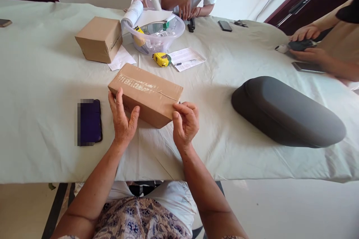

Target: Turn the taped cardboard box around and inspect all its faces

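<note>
A brown cardboard box (pixel 148 86) rests on the cloth-covered table in front of me, with torn, whitish marks and a lengthwise seam on its top. My left hand (pixel 122 121) holds the box at its left end, fingers against the left edge and thumb on the near side. At the opposite end, my right hand (pixel 186 123) pinches the box's right edge near the end of the seam, thumb and forefinger close together. Whether a bit of tape sits between those fingertips is too small to tell. A dark purple phone (pixel 91 122) lies left of my left hand.
Behind the box stand another cardboard box (pixel 94 41) and a plastic basin (pixel 157 41) of odds and ends. A yellow tape measure (pixel 162 59) and paper with a pen (pixel 186 62) lie nearby. A dark padded seat (pixel 288 112) occupies the right. Two other people sit around the table.
</note>
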